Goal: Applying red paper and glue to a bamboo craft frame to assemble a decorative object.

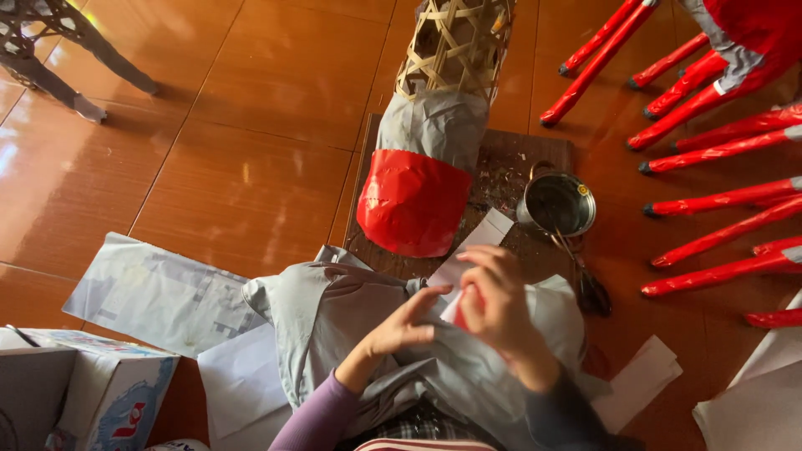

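I am papering; my left hand point(401, 330) lies narrow, fingers flat on the grey sheet point(334, 321) across my lap, pinning it; my right hand point(497, 301) pinches a small red-and-white piece point(462, 311) just above that sheet; the frame point(434, 125), half wrapped in grey and red, stands on the board point(535, 159) ahead, the pot point(558, 203) beside it; next, I judge, the piece needs pressing down flat, edges smoothed.

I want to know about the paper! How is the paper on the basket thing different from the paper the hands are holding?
The paper on the woven frame is grey above, glossy red below, wrapped tight. The grey paper under the left hand and right hand is loose and crumpled. Both have grey sheets.
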